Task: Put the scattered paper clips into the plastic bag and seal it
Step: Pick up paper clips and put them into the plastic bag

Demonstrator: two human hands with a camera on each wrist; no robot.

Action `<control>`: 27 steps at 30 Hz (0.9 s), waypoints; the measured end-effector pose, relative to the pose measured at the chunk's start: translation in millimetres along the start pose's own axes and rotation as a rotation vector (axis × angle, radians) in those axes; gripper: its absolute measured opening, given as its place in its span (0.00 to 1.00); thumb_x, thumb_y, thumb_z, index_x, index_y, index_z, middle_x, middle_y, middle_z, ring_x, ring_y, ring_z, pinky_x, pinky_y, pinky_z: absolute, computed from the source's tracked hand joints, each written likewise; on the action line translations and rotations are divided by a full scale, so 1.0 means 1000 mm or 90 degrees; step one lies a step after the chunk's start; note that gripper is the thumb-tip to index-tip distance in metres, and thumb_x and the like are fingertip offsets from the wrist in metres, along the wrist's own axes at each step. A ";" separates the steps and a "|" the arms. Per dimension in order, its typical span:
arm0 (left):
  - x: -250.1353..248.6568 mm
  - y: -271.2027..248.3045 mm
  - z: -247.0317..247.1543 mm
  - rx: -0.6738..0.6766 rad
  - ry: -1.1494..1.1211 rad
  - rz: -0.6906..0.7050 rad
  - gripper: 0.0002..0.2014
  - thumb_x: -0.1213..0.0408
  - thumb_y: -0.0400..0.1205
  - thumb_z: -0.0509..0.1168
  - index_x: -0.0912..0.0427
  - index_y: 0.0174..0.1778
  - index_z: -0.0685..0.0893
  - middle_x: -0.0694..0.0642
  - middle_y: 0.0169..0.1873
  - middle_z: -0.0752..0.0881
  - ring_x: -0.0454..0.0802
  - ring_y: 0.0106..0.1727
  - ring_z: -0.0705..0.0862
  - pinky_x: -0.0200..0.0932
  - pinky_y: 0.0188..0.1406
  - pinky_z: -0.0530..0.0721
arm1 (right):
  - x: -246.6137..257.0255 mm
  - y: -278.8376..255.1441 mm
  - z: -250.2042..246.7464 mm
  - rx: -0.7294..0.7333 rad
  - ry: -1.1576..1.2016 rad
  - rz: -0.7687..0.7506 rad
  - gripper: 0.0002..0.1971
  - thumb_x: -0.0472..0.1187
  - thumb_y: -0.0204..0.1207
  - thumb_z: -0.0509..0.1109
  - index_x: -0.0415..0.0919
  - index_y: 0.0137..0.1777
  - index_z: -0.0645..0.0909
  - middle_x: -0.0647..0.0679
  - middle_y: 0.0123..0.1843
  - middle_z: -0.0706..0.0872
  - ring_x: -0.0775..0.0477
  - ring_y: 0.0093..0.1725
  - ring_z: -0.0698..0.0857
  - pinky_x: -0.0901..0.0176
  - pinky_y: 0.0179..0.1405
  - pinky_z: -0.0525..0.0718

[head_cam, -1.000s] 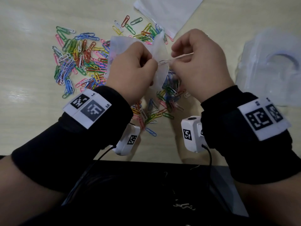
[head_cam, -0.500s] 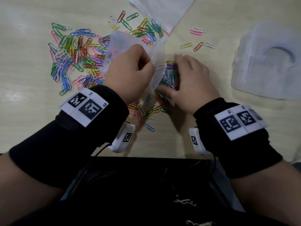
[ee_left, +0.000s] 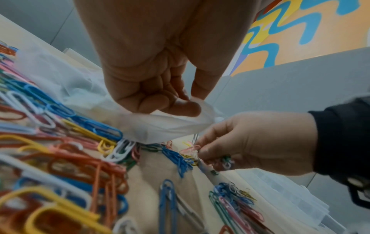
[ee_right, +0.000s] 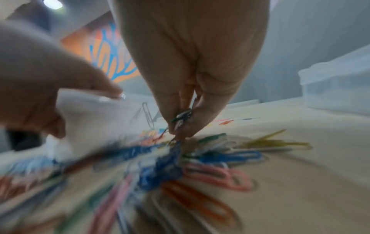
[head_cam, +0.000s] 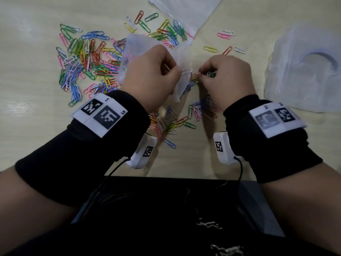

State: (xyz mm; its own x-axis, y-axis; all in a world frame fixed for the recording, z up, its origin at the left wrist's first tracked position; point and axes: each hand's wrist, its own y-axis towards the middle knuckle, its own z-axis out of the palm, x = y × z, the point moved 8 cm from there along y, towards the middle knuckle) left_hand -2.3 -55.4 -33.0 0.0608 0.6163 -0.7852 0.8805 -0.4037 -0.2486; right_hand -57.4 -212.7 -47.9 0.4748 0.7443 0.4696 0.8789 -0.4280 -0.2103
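Paper clips point(head_cam: 88, 65), light, stiff and slick, lie scattered in heaps over the table point(head_cam: 27, 126); they interlock, so pinching a small bunch works best. A tangled bunch point(ee_left: 186, 156) sits pinched in the right hand point(head_cam: 226, 80), just beside the mouth of the thin, limp plastic bag point(head_cam: 181, 58), which the left hand point(head_cam: 149, 78) grips by its rim above the clips. Half a second ago the right hand lay flat on the heap; now it has lifted with clips.
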 end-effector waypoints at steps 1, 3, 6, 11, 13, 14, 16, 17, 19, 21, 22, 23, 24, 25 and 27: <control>0.000 0.000 0.000 -0.001 0.001 0.001 0.05 0.59 0.79 0.65 0.55 0.41 0.79 0.52 0.31 0.88 0.41 0.30 0.86 0.40 0.37 0.82 | -0.004 0.001 -0.004 -0.009 0.057 0.029 0.08 0.40 0.72 0.72 0.49 0.50 0.88 0.52 0.49 0.88 0.50 0.54 0.85 0.64 0.56 0.78; 0.001 0.002 0.000 -0.002 0.006 -0.002 0.05 0.58 0.79 0.66 0.54 0.41 0.79 0.51 0.31 0.89 0.40 0.30 0.86 0.41 0.38 0.83 | -0.008 0.002 -0.011 -0.022 0.183 0.075 0.07 0.41 0.69 0.76 0.50 0.46 0.88 0.56 0.40 0.87 0.56 0.45 0.86 0.62 0.52 0.83; 0.001 0.004 0.001 0.007 0.014 -0.004 0.05 0.57 0.79 0.65 0.54 0.42 0.80 0.51 0.32 0.89 0.43 0.34 0.87 0.42 0.42 0.84 | -0.004 0.001 -0.016 -0.010 0.374 0.109 0.05 0.38 0.68 0.77 0.48 0.42 0.88 0.52 0.37 0.88 0.54 0.38 0.87 0.58 0.44 0.87; -0.004 0.004 0.003 0.014 -0.021 0.000 0.03 0.61 0.79 0.64 0.56 0.42 0.78 0.58 0.35 0.88 0.53 0.37 0.87 0.51 0.42 0.85 | 0.016 -0.004 -0.003 0.065 0.331 0.083 0.04 0.40 0.67 0.78 0.49 0.41 0.89 0.55 0.35 0.89 0.54 0.39 0.88 0.56 0.48 0.88; -0.006 0.003 0.005 0.021 -0.028 0.003 0.03 0.62 0.79 0.64 0.56 0.41 0.78 0.58 0.34 0.88 0.53 0.36 0.87 0.51 0.41 0.85 | 0.024 -0.005 -0.003 0.058 0.231 0.060 0.05 0.43 0.69 0.76 0.50 0.45 0.89 0.55 0.38 0.89 0.53 0.44 0.89 0.55 0.53 0.87; -0.006 0.003 0.007 0.024 -0.028 0.004 0.03 0.62 0.79 0.64 0.56 0.41 0.78 0.58 0.33 0.88 0.53 0.36 0.87 0.52 0.41 0.85 | 0.029 -0.006 -0.004 0.052 0.193 0.047 0.07 0.44 0.71 0.74 0.49 0.48 0.89 0.53 0.42 0.90 0.52 0.48 0.89 0.54 0.56 0.86; -0.004 0.002 0.008 0.027 -0.027 0.000 0.03 0.62 0.79 0.64 0.57 0.41 0.78 0.58 0.33 0.88 0.53 0.36 0.87 0.52 0.41 0.85 | 0.036 -0.006 -0.008 0.054 0.126 0.035 0.12 0.41 0.76 0.67 0.48 0.58 0.86 0.50 0.54 0.90 0.50 0.57 0.86 0.56 0.63 0.81; -0.003 0.002 0.008 0.026 -0.030 -0.006 0.04 0.62 0.79 0.64 0.57 0.42 0.78 0.58 0.33 0.88 0.52 0.35 0.87 0.53 0.41 0.86 | 0.037 -0.006 -0.009 0.060 0.109 0.044 0.15 0.38 0.77 0.64 0.47 0.61 0.84 0.48 0.58 0.88 0.48 0.60 0.85 0.57 0.63 0.80; -0.001 0.002 0.008 0.023 -0.035 -0.015 0.05 0.61 0.79 0.63 0.58 0.43 0.79 0.57 0.32 0.88 0.50 0.34 0.88 0.54 0.42 0.86 | 0.037 -0.008 -0.010 0.080 0.134 0.066 0.18 0.33 0.75 0.60 0.43 0.63 0.78 0.44 0.59 0.86 0.43 0.58 0.85 0.53 0.60 0.82; 0.000 0.002 0.009 0.023 -0.031 -0.017 0.06 0.59 0.79 0.63 0.58 0.43 0.79 0.56 0.32 0.88 0.49 0.34 0.88 0.54 0.43 0.86 | 0.037 -0.011 -0.012 0.076 0.147 0.062 0.17 0.30 0.73 0.58 0.40 0.61 0.73 0.43 0.54 0.86 0.43 0.53 0.85 0.53 0.54 0.84; 0.000 0.002 0.009 0.023 -0.031 -0.018 0.06 0.59 0.79 0.63 0.58 0.43 0.79 0.56 0.32 0.88 0.49 0.34 0.88 0.54 0.44 0.86 | 0.038 -0.012 -0.014 0.065 0.132 0.055 0.17 0.29 0.72 0.58 0.41 0.61 0.73 0.44 0.52 0.86 0.45 0.52 0.84 0.56 0.51 0.83; -0.001 0.002 0.008 0.020 -0.033 -0.018 0.06 0.59 0.79 0.63 0.58 0.43 0.79 0.56 0.32 0.88 0.50 0.35 0.88 0.54 0.44 0.86 | 0.038 -0.012 -0.016 0.048 0.114 0.046 0.18 0.29 0.71 0.59 0.42 0.60 0.74 0.45 0.50 0.87 0.46 0.51 0.84 0.57 0.49 0.83; -0.001 0.002 0.008 0.016 -0.036 -0.019 0.05 0.59 0.79 0.63 0.57 0.43 0.79 0.56 0.32 0.88 0.51 0.35 0.88 0.54 0.44 0.85 | 0.038 -0.012 -0.017 0.029 0.095 0.036 0.18 0.29 0.71 0.60 0.43 0.58 0.77 0.46 0.49 0.88 0.47 0.51 0.85 0.57 0.49 0.83; 0.000 0.002 0.007 0.011 -0.037 -0.020 0.05 0.59 0.79 0.63 0.57 0.42 0.78 0.56 0.33 0.88 0.51 0.35 0.88 0.54 0.44 0.85 | 0.037 -0.010 -0.018 0.015 0.073 0.026 0.17 0.30 0.71 0.61 0.45 0.56 0.81 0.47 0.48 0.88 0.47 0.51 0.86 0.57 0.51 0.83; 0.000 0.002 0.006 0.006 -0.029 -0.021 0.04 0.60 0.79 0.63 0.57 0.42 0.78 0.57 0.33 0.88 0.51 0.36 0.88 0.53 0.44 0.85 | 0.039 -0.008 -0.017 0.010 0.030 0.004 0.13 0.34 0.72 0.66 0.47 0.52 0.86 0.48 0.49 0.90 0.47 0.53 0.86 0.56 0.56 0.82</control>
State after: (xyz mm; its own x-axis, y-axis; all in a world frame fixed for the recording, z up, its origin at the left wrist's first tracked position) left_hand -3.6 -59.6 -36.9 0.0098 0.5976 -0.8017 0.8770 -0.3904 -0.2803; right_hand -46.7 -188.9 -13.2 0.4775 0.7168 0.5082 0.8770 -0.4241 -0.2259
